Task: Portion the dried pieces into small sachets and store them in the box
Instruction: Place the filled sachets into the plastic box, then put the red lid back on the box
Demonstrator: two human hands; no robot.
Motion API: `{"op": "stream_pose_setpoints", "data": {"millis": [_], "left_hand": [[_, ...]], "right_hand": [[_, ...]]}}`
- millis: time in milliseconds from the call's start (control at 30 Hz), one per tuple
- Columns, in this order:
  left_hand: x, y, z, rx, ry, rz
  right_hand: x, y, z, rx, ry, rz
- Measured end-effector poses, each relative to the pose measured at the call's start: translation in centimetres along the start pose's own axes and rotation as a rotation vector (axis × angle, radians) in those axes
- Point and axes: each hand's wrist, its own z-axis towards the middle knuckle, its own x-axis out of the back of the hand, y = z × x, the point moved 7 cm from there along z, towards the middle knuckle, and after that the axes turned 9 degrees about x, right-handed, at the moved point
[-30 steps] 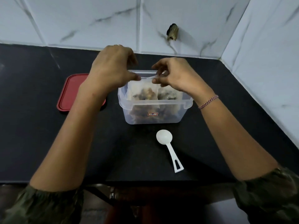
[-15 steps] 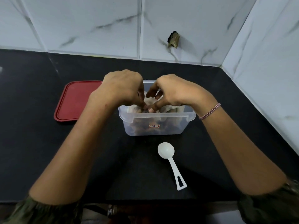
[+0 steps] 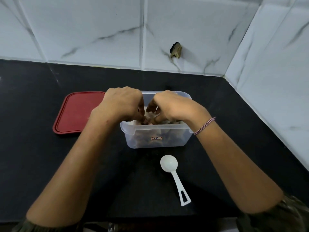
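A clear plastic box (image 3: 175,138) stands on the black counter, with brown dried pieces and pale sachets showing through its wall. My left hand (image 3: 122,103) and my right hand (image 3: 170,106) reach down into the box side by side. Their curled fingertips meet on a pale sachet (image 3: 151,118) lying on top of the contents. Most of that sachet is hidden under the fingers.
The red lid (image 3: 76,113) lies flat to the left of the box. A white plastic scoop (image 3: 173,174) rests in front of the box, handle toward me. Marble-look tile walls close the back and right; a dark damaged spot (image 3: 175,50) marks the back wall.
Both hands came down from above the rim, where they held the sachet stretched between them, into the box with it.
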Motion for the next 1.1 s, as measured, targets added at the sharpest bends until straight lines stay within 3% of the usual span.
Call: {"op": "stream_pose_setpoints", "data": {"millis": [167, 333, 533, 667, 800, 1100], "left_hand": [[0.9, -1.0, -0.9, 0.059, 0.103, -0.218], [3.2, -5.2, -3.0, 0.255, 0.423, -0.432], [2.1, -10.5, -4.4, 0.472, 0.434, -0.461], [0.7, -13.5, -5.4, 0.643, 0.348, -0.405], [-1.8, -16.0, -5.3, 0.723, 0.248, -0.338], [-4.5, -18.7, -5.3, 0.825, 0.251, -0.262]], "right_hand": [[0.8, 0.0, -0.7, 0.004, 0.049, 0.090], [4.3, -1.9, -2.6, 0.057, 0.450, 0.214], [5.5, -9.2, -2.5, 0.181, 0.701, 0.172], [3.0, -14.7, -1.5, 0.254, 0.657, -0.042], [-1.5, -16.8, -0.1, 0.315, 0.377, -0.141], [-7.1, -16.2, 4.7, 0.170, 0.133, -0.160]]}}
